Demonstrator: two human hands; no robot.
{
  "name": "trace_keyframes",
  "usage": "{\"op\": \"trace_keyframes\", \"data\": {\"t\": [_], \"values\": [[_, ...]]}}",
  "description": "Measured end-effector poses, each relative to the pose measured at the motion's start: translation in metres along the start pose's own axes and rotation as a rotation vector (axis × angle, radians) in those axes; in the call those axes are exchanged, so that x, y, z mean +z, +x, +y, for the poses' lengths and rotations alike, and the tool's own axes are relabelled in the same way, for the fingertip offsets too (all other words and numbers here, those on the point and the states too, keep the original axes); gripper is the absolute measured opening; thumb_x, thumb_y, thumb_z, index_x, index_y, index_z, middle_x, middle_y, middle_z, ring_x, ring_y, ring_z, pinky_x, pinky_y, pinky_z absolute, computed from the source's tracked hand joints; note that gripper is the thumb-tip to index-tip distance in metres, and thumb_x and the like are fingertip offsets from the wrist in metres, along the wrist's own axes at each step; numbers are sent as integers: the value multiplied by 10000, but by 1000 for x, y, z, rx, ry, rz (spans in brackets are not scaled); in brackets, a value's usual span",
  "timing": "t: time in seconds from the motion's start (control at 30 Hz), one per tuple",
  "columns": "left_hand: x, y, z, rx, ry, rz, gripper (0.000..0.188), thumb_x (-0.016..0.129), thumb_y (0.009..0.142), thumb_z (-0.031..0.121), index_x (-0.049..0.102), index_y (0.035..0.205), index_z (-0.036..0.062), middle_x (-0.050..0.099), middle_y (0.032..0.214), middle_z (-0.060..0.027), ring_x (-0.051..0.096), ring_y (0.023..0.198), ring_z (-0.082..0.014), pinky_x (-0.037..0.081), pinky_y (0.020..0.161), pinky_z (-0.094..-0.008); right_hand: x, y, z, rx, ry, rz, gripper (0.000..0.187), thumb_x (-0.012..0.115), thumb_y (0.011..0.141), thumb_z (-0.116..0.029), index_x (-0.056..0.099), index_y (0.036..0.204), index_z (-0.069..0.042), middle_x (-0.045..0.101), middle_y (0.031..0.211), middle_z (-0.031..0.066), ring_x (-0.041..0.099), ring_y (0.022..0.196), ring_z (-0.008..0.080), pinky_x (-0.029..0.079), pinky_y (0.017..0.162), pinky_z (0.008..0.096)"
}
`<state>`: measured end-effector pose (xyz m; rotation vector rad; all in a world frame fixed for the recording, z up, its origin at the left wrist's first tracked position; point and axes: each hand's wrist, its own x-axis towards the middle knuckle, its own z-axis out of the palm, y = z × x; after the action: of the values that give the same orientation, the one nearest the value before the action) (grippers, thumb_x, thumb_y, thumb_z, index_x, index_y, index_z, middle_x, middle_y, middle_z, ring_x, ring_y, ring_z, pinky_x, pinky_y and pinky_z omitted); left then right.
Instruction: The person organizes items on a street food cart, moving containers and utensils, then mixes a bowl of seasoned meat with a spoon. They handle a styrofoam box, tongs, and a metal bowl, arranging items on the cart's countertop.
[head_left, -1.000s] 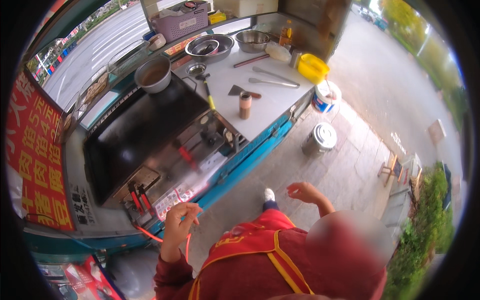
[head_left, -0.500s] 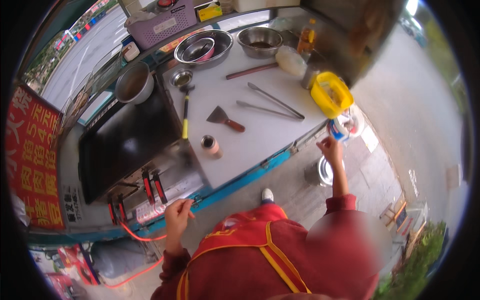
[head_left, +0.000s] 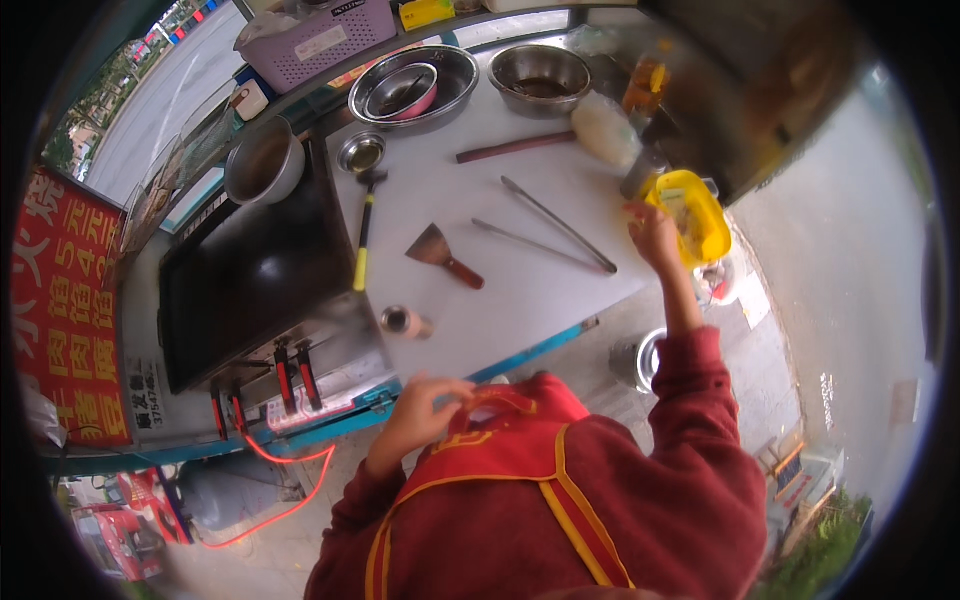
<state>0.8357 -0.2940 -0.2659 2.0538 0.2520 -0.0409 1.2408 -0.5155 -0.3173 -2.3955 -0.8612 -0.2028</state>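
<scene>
Just right of the right hand point(head_left: 655, 237) and its curled fingers, the yellow tub point(head_left: 712, 248) slants lengthwise from ahead of them back past the wrist, open-topped and bright. Earlier that hand fell short of it; whether it's gripping, I can't tell. The left hand's point(head_left: 428, 408) fingers are loosely parted.

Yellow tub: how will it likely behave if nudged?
The yellow tub is probably light, slightly flexible: it looks like plastic. Its pale contents may spill if tilted, since the top is open. An outward push might tip it off, as it sits near the right end of the counter.
</scene>
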Motion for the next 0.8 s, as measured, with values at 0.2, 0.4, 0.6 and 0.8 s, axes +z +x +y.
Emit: {"op": "trace_keyframes", "data": {"t": [0.2, 0.4, 0.6, 0.8], "values": [[10, 42, 6, -3, 11, -61, 168, 642, 808, 126, 684, 959, 65, 696, 1032, -100, 625, 950, -302, 414, 929, -407, -26, 111, 40, 185, -421, -189, 634, 800, 684, -180, 559, 1270, -164, 540, 1315, 129, 544, 1160, 326, 459, 977, 393], [29, 113, 1, -95, 42, 18, 192, 634, 823, 138, 676, 980, 36, 694, 943, -120, 635, 862, -307, 476, 772, -354, 14, 164, 94, 136, -440, -455, 667, 849, 564, -273, 582, 1168, -177, 567, 1155, 113, 544, 1124, 315, 480, 910, 397], [63, 207, 18, -155, 55, 53, 189, 618, 849, 140, 670, 990, 25, 696, 935, -128, 654, 823, -286, 492, 672, -328, -30, 215, 143, -133, -210, -195, 508, 822, 550, -231, 607, 1004, -154, 586, 971, 88, 609, 915, 306, 502, 769, 408], [88, 289, 34, -215, 82, 136, 217, 622, 860, 155, 661, 1034, 30, 703, 975, -108, 664, 864, -245, 492, 667, -317, -46, 314, 247, 124, -426, -68, 519, 786, 617, -194, 549, 1071, -111, 593, 1041, 119, 596, 996, 331, 500, 819, 431]]}}
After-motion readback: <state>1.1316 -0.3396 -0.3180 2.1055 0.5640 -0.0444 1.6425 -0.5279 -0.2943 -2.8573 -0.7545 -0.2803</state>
